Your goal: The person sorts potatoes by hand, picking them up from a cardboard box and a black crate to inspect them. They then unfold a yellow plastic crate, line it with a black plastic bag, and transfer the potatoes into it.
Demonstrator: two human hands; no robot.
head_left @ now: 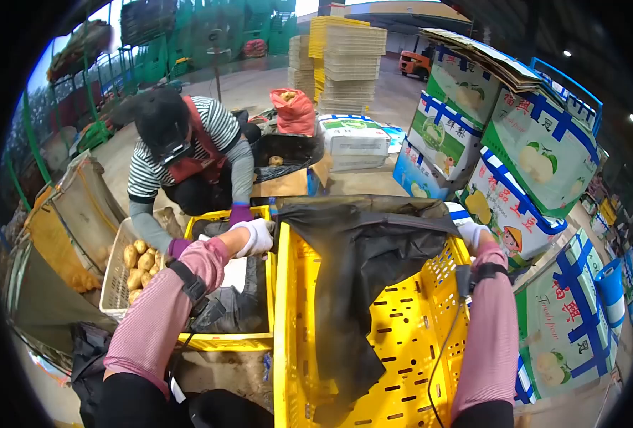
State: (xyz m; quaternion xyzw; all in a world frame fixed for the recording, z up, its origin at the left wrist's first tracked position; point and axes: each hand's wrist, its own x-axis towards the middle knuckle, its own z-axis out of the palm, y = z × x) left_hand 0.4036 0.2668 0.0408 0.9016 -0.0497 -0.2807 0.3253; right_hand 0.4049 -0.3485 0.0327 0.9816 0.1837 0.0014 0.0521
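A large yellow plastic crate (395,357) stands in front of me, with a black plastic liner (373,235) draped over its far rim and hanging partly inside. My left hand (254,237), in a white glove, is closed at the crate's far left corner, by the liner's edge. At the far right corner my right hand (472,232), also white-gloved, is closed around the liner's edge; its fingers are partly hidden. Left of the big crate sits a second yellow crate (227,342) lined with black plastic, with a white sheet (234,274) in it.
A co-worker (188,143) crouches at the left, purple-gloved hands near the second crate and a white basket (113,285) of potatoes (140,262). Printed cartons (505,207) are stacked at right. Behind stand a red sack (293,112) and stacked crates (348,64).
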